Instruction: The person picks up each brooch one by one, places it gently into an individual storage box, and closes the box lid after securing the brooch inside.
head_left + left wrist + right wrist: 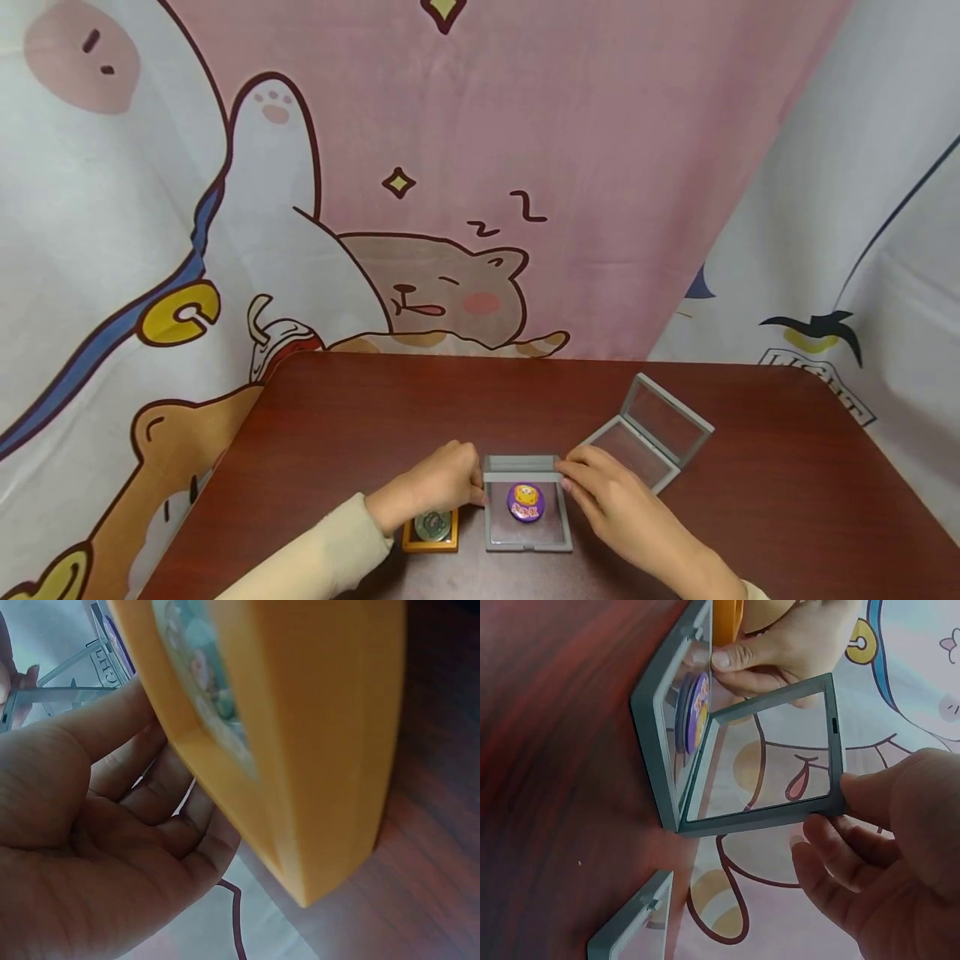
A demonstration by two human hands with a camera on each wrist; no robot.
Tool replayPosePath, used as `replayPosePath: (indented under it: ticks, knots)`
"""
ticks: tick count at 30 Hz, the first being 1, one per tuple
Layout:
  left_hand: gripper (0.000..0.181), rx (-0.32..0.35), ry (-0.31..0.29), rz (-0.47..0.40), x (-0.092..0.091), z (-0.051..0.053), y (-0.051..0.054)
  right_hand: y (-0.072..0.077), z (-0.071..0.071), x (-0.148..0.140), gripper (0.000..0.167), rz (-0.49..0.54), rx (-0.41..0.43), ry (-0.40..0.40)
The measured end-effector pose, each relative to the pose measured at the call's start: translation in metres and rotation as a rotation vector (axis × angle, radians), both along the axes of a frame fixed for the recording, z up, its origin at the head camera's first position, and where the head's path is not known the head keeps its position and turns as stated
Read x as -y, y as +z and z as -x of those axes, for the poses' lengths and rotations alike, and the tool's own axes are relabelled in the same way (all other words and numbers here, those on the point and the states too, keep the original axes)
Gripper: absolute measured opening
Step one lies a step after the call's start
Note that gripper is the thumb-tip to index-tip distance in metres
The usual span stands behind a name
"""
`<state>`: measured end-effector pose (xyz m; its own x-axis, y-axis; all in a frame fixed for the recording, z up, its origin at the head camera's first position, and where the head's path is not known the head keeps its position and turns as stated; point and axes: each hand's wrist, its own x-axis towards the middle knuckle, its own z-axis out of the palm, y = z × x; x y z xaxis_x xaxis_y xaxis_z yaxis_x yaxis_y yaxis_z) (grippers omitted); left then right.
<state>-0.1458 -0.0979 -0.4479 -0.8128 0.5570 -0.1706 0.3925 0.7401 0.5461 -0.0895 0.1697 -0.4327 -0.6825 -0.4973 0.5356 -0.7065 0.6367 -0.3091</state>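
A grey hinged display case [528,547] with clear film stands on the table between both hands, its lid [836,735] raised. On the film of its base lies a round purple badge [527,502] with a yellow cartoon figure. My right hand [626,504] pinches the free edge of the lid between thumb and fingers. At the case's left side, my left hand [442,479] has its fingers curled, with the thumb against the edge; some fingertips are hidden. An orange frame [322,712] holding a greenish round badge [432,525] sits beneath the left wrist.
A second grey display case [667,417] stands unfolded behind the right hand, at the back right. The brown tabletop [360,417] ends at a cartoon-printed cloth [600,167] hanging behind and beside it.
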Motion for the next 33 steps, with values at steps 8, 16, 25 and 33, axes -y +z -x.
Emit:
replayPosePath:
  ticks: [8, 16, 25, 33]
  knots:
    - [0.039, -0.012, 0.006, 0.008, 0.000, -0.001, -0.001, -0.009, -0.008, -0.001, 0.039, 0.011, -0.079, 0.083]
    - [0.032, -0.057, -0.017, 0.006, 0.000, -0.002, 0.000, -0.016, -0.015, 0.001, 0.045, -0.036, -0.107, 0.089]
    - [0.063, -0.006, -0.008, -0.016, 0.005, -0.013, 0.003, -0.027, -0.021, 0.001, 0.046, -0.053, -0.029, 0.135]
    - [0.033, -0.240, -0.031, -0.055, 0.012, -0.029, 0.014, -0.036, -0.019, 0.000, 0.044, -0.068, -0.080, 0.165]
